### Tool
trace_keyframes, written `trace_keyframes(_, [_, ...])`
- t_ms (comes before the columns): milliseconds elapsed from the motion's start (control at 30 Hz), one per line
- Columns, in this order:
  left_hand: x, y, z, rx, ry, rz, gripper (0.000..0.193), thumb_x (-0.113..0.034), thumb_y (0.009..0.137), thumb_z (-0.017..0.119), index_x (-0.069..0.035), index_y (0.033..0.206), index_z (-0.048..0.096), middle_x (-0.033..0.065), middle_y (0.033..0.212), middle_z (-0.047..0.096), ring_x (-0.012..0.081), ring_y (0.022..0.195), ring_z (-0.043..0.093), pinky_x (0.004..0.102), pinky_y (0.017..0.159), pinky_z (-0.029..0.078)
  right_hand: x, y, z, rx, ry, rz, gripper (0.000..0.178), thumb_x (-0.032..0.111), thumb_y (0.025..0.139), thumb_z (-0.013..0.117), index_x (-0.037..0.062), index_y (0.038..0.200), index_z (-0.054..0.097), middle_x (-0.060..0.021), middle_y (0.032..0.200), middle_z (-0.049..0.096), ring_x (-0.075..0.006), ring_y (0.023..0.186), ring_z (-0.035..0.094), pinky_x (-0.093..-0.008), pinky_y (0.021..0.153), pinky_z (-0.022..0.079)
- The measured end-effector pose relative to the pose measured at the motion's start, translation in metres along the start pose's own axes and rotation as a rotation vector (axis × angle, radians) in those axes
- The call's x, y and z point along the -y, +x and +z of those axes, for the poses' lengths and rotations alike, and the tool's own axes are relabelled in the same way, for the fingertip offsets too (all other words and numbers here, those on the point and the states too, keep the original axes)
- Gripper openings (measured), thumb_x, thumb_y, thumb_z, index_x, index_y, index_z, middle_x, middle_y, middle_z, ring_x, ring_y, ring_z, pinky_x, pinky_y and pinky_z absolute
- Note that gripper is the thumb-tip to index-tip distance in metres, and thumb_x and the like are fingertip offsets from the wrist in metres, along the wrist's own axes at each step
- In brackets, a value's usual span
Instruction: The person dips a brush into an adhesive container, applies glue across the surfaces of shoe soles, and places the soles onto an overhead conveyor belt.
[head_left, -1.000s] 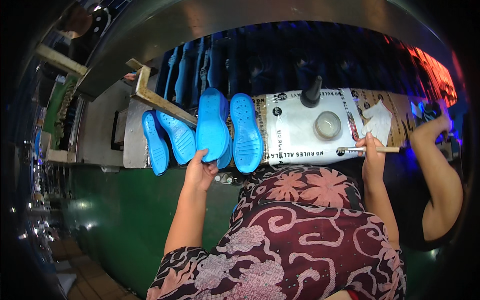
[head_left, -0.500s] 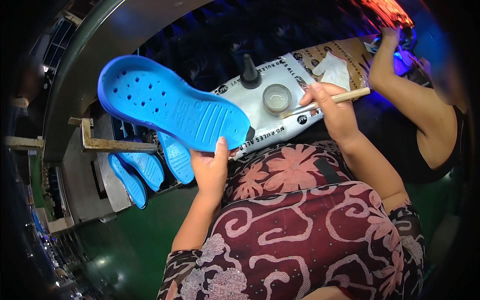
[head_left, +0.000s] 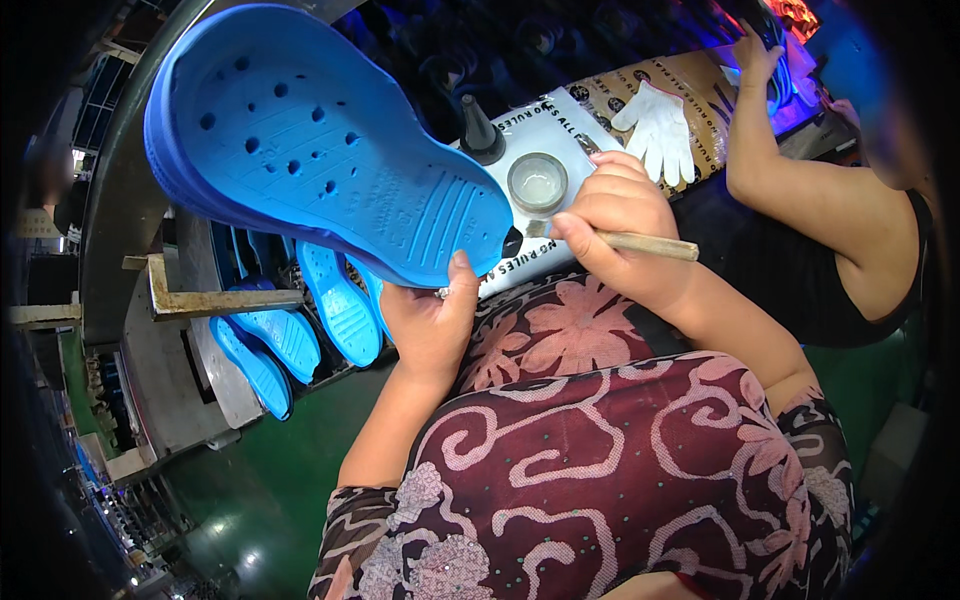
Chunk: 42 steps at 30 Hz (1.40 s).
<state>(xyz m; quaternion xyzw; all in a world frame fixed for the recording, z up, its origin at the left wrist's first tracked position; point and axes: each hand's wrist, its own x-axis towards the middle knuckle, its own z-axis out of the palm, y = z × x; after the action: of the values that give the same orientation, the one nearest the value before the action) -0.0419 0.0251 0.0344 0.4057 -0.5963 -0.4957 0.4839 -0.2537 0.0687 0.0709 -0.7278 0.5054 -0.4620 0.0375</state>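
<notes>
My left hand (head_left: 430,325) grips a blue moulded clog piece (head_left: 330,190) at its narrow end, thumb on top. Its broad end, dotted with round holes, is raised toward the upper left, and a black tab (head_left: 512,242) juts from the narrow end. In my right hand (head_left: 622,215) is a small brush (head_left: 650,246) with a wooden handle, its short bristles pointing left, close beside the black tab. Just beyond the brush stands a round glass jar (head_left: 540,183) holding a pale liquid.
Behind the jar is a dark cone-tipped bottle (head_left: 481,135). A white glove (head_left: 660,130) lies on brown printed wrapping (head_left: 705,80). Several similar blue pieces (head_left: 338,305) rest at left beside a rusty metal bracket (head_left: 225,303). Another person's arm (head_left: 790,185) reaches in at right.
The brush has moved from beside the jar down and left toward the clog piece, its handle now tilting down to the right. The clog piece has come up closer to view.
</notes>
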Motion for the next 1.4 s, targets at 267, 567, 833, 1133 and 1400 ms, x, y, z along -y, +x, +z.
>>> trace_keyframes(267, [-0.001, -0.001, 0.007, 0.006, -0.007, 0.033, 0.028, 0.001, 0.08, 0.061, 0.005, 0.107, 0.053, 0.0122, 0.098, 0.062, 0.0169, 0.087, 0.06, 0.0299, 0.081, 0.046, 0.002, 0.0, 0.01, 0.011, 0.099, -0.032, 0.015, 0.015, 0.077, 0.067, 0.0074, 0.065, 0.063, -0.0038, 0.058, 0.052, -0.0224, 0.06, 0.052, -0.0375, 0.078, 0.042])
trace_keyframes(567, [0.003, -0.001, 0.007, -0.017, 0.008, 0.105, 0.025, 0.002, 0.079, 0.062, 0.005, 0.103, 0.055, 0.012, 0.095, 0.063, 0.0162, 0.084, 0.06, 0.029, 0.078, 0.047, -0.004, -0.002, 0.004, 0.014, 0.062, -0.016, 0.016, 0.018, 0.079, 0.065, 0.0076, 0.067, 0.065, -0.005, 0.058, 0.054, -0.0225, 0.06, 0.053, -0.0378, 0.08, 0.043])
trace_keyframes(833, [0.01, 0.001, 0.006, -0.03, 0.03, 0.14, 0.021, 0.002, 0.078, 0.063, 0.005, 0.097, 0.058, 0.0108, 0.09, 0.064, 0.0155, 0.08, 0.06, 0.0281, 0.074, 0.047, -0.002, -0.005, 0.001, 0.043, 0.066, 0.022, 0.019, 0.017, 0.082, 0.06, 0.0067, 0.067, 0.064, -0.0048, 0.059, 0.055, -0.0227, 0.059, 0.053, -0.0383, 0.079, 0.043])
trace_keyframes(1133, [0.013, 0.004, 0.005, -0.023, 0.069, 0.219, 0.022, 0.001, 0.076, 0.064, 0.004, 0.097, 0.058, 0.0112, 0.089, 0.064, 0.0159, 0.079, 0.06, 0.028, 0.073, 0.047, 0.004, -0.004, 0.008, 0.036, 0.066, -0.046, 0.019, 0.018, 0.082, 0.063, 0.0072, 0.065, 0.064, -0.0039, 0.057, 0.053, -0.0218, 0.059, 0.053, -0.0379, 0.079, 0.043])
trace_keyframes(1400, [0.008, 0.004, 0.006, -0.054, -0.005, 0.144, 0.029, 0.0, 0.078, 0.063, 0.005, 0.105, 0.054, 0.0123, 0.096, 0.063, 0.0173, 0.084, 0.06, 0.0295, 0.077, 0.047, 0.003, -0.002, 0.011, -0.007, 0.198, 0.05, 0.024, 0.017, 0.086, 0.058, 0.0057, 0.065, 0.064, -0.0052, 0.059, 0.058, -0.0217, 0.061, 0.054, -0.0374, 0.079, 0.042])
